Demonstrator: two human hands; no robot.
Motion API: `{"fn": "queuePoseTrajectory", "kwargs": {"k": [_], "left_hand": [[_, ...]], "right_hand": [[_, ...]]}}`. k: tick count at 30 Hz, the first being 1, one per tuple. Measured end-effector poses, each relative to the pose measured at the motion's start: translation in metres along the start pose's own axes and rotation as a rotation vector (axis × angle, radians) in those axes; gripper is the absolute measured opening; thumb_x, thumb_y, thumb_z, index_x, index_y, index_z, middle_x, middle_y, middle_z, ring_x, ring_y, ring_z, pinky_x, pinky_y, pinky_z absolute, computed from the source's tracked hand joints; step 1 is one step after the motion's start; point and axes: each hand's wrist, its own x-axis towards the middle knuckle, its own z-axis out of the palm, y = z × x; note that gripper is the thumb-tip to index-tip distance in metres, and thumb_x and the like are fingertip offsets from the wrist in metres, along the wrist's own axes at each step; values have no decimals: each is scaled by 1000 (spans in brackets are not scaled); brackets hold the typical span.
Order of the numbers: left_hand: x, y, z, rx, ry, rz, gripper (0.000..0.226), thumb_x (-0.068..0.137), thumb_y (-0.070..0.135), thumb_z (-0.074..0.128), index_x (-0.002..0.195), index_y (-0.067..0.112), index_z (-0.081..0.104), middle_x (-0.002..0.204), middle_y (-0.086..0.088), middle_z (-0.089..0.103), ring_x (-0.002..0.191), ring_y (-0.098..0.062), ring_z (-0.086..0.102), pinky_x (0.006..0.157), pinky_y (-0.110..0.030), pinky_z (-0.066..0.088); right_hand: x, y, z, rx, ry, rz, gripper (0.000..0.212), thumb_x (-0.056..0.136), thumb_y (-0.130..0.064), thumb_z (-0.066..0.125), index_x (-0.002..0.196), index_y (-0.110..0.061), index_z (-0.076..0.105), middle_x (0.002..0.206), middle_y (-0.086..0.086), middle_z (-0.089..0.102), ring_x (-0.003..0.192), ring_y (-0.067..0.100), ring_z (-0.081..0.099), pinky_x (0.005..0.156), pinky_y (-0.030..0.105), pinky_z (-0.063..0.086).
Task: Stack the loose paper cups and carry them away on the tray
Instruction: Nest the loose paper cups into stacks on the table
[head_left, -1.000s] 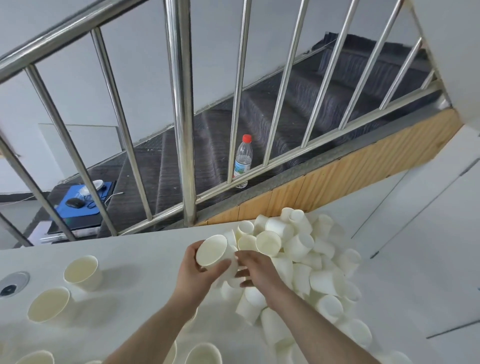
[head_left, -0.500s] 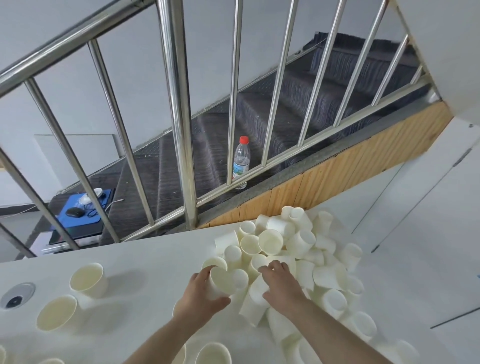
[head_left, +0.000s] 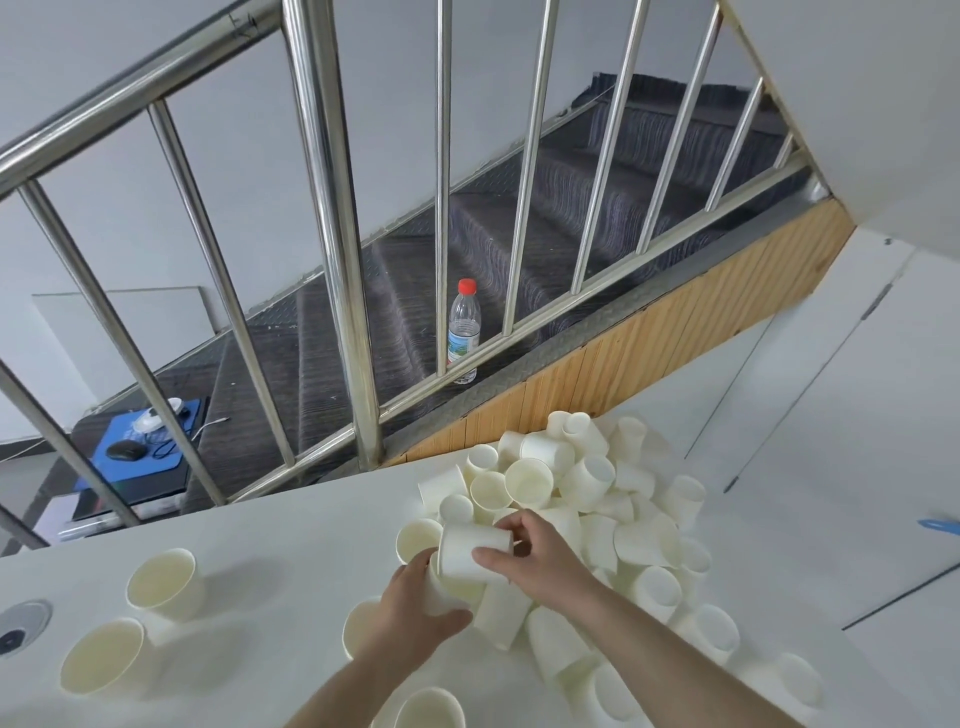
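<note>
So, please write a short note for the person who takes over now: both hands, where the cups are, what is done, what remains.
Left hand: grips a cup from below, at the near edge of the pile.
Right hand: pinches an upside-down cup just above the left hand's cup.
Pile of loose cups: on the white table, right of centre, mostly tipped over.
Upright cups: several stand apart on the left and near edge.
Done: no finished stack visible.
Left: nest nearly all the cups. No tray is in view, so find it before carrying.
</note>
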Motion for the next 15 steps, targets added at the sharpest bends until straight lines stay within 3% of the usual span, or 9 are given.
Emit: {"fn": "queuePoseTrajectory", "kwargs": {"k": [4,9,12,15], "left_hand": [[-6,-1,-7,134,-1,42,68,70,33,78,128,40,44,105,14,48,94,-8,50,65,-16,36],[-12,-6,-13,205,-41,109,77,62,43,73,132,43,41,112,19,46,108,-8,51,86,-31,48],[-16,-5,-13,204,-41,115,74,66,41,76,132,40,42,113,16,49,104,-9,53,80,-25,45],[-20,-3,-12,119,-32,67,62,69,38,78,122,35,47,105,10,59,90,-8,56,64,-16,39]], "right_hand": [[-2,3,1,-84,-35,-21,55,61,-52,79,104,-27,56,103,-9,63,91,7,62,80,26,52],[-14,-3,-1,-296,-179,-80,71,63,-54,79,125,-31,52,114,-13,58,101,3,59,88,24,51],[-25,-5,0,-295,-196,-89,73,72,-45,76,136,-41,40,113,-16,52,99,2,55,83,18,48],[-32,-3,4,-43,-49,-63,67,75,-32,74,134,-41,42,114,-12,53,100,4,57,86,24,52]]}}
